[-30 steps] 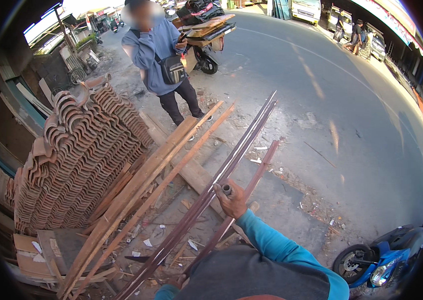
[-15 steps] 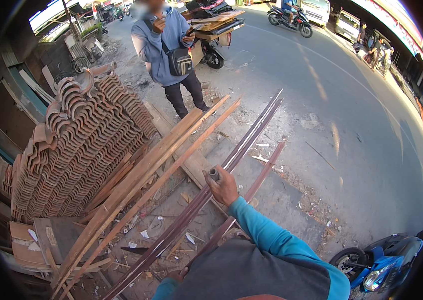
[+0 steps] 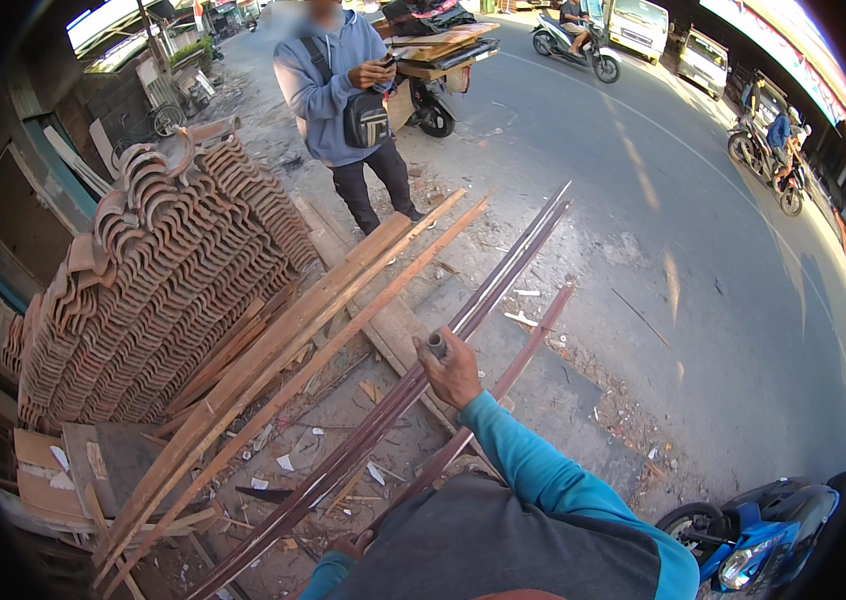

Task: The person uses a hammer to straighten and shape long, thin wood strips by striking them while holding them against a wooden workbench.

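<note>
My right hand (image 3: 458, 375) is closed around a grey tube-shaped piece (image 3: 436, 345) whose round hollow-looking end points up. It is just above a bundle of long dark-red wooden strips (image 3: 383, 410), close to a separate dark-red wooden strip (image 3: 533, 342). My left hand (image 3: 350, 545), low by my body and partly hidden, is closed at the near end of that separate strip. My torso covers part of the strip's lower length.
Long brown timber boards (image 3: 273, 370) lie left of the strips, beside a tall stack of clay roof tiles (image 3: 163, 290). A person in a hoodie (image 3: 333, 100) stands ahead. A blue motorbike (image 3: 758, 540) is parked at lower right; road traffic passes beyond.
My hands stay nearly in place. The standing person has lowered a raised hand to the phone held in front. Motorbikes on the road have changed position.
</note>
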The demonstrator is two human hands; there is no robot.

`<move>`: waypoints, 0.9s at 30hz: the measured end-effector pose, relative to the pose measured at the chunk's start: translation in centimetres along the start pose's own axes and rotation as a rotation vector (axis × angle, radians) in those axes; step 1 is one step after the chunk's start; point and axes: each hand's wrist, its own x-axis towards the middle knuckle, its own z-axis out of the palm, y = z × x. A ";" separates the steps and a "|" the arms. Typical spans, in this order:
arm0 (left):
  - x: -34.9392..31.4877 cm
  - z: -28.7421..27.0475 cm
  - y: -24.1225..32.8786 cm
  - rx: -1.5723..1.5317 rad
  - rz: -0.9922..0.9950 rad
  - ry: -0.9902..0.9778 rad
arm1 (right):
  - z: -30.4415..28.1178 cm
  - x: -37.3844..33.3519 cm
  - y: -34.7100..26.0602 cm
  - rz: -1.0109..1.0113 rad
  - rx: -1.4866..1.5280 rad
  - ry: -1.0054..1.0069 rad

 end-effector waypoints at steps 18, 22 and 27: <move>7.0 5.2 -6.3 0.079 0.196 0.155 | -2.5 -0.9 -0.6 0.006 0.031 0.028; 5.6 2.9 -4.6 0.005 0.200 0.115 | -2.7 -1.1 0.1 -0.002 0.013 0.051; 1.5 2.0 -2.2 -0.052 0.205 0.205 | -2.6 -1.6 0.5 -0.017 0.007 0.070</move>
